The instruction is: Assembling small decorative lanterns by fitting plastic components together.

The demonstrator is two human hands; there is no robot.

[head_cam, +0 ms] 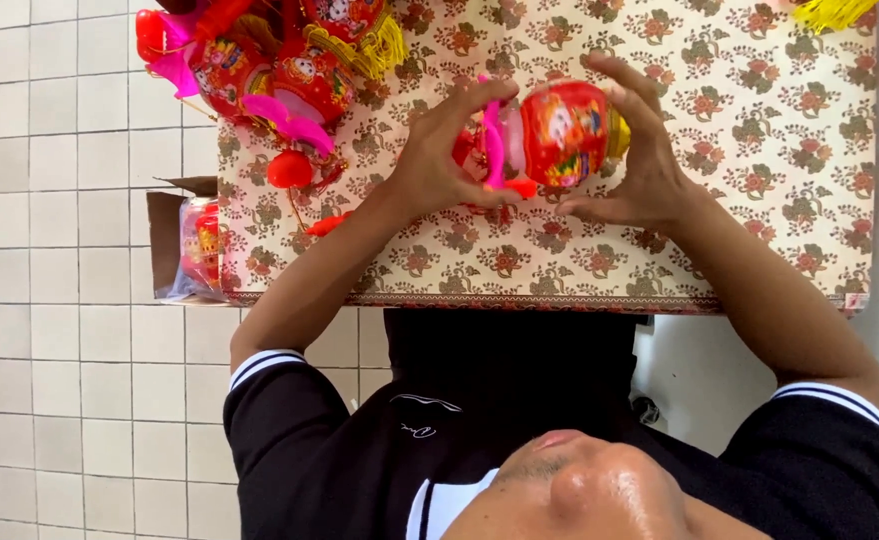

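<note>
Both hands hold a small round red lantern (562, 133) with colourful prints and a gold rim, just above the floral tablecloth (759, 200). My left hand (439, 160) grips the lantern's left end, thumb and forefinger around a pink plastic piece (494, 145) fitted there. My right hand (642, 160) cups the lantern's right end, fingers curled over the top and thumb underneath. Red and orange bits under the lantern are partly hidden by my left hand.
A pile of red lanterns (279, 70) with pink parts and yellow tassels lies at the table's far left. An open cardboard box (164, 245) with wrapped red items stands on the white tiled floor beside the table. A yellow tassel (834, 12) shows at the far right.
</note>
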